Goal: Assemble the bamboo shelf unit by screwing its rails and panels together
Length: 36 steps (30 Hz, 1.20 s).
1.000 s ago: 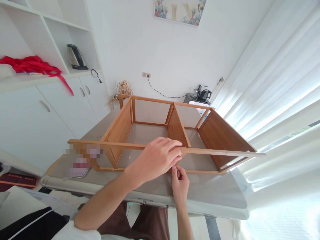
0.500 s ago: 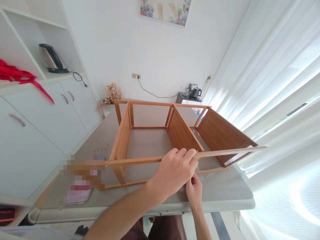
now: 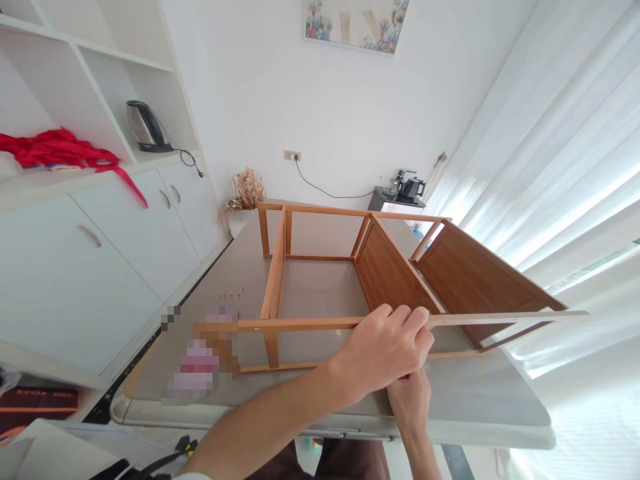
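Observation:
A wooden shelf frame [image 3: 300, 325] lies on its side on the grey table, its panels standing crosswise between the rails. My left hand [image 3: 387, 347] is closed over the near upper rail, where the middle shelf panel [image 3: 395, 267] meets it. Just below it is my right hand [image 3: 411, 400], closed close under the left. Its fingertips are mostly hidden behind the left hand, and a small dark reddish piece shows beside them. What the right hand grips I cannot make out.
Several small pieces of hardware [image 3: 231, 295] lie on the table [image 3: 475, 393] at left, near a blurred-out patch. White cabinets [image 3: 125, 233] with a kettle [image 3: 149, 127] and red cloth [image 3: 60, 150] stand at left. Curtains [image 3: 500, 167] hang at right.
The view has turned left, so the scene sits further right. My right hand has come closer in under the left, its fingers now more hidden. My left hand keeps its hold on the rail.

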{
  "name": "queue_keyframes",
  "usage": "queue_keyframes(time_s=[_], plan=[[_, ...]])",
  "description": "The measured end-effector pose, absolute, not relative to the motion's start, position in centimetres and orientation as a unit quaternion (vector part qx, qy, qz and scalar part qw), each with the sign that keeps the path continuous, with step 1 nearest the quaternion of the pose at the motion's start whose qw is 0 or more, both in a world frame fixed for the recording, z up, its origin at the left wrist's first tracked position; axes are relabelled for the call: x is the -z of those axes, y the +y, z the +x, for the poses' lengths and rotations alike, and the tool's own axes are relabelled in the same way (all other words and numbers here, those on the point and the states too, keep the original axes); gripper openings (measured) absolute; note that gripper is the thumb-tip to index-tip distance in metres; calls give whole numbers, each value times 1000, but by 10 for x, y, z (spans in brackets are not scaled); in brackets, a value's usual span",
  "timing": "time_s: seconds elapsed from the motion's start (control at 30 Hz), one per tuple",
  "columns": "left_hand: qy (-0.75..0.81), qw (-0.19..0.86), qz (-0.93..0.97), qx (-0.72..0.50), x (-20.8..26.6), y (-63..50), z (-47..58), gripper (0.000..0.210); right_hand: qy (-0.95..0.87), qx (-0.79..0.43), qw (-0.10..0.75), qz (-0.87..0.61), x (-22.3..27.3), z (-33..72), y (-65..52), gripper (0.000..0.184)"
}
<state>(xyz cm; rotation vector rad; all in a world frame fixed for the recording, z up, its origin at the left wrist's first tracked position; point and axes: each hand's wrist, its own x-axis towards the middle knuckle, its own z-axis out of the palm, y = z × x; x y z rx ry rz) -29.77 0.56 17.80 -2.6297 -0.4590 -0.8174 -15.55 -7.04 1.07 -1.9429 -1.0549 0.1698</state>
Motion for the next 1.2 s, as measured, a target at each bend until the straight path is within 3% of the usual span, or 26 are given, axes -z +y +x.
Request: queue_keyframes(time_s=[0.13, 0.23, 0.43, 0.77, 1.2], plan=[[-177, 170, -921, 304, -175, 5, -293, 15, -388, 82, 455, -797, -23, -109, -84, 55], [-189, 168, -917, 309, -175, 4, -292, 14, -273, 178, 478, -816, -42, -38, -92, 58], [-191, 173, -915, 310, -179, 4, -291, 11, -284, 158, 437, -839, -68, 80, -89, 86], [-190, 178, -913, 315, -179, 7, -289, 14, -335, 86, 341, -874, -47, 120, -39, 52], [-180, 179, -911, 324, -179, 21, -300, 25, -325, 85, 319, -886, -35, 119, -43, 47]])
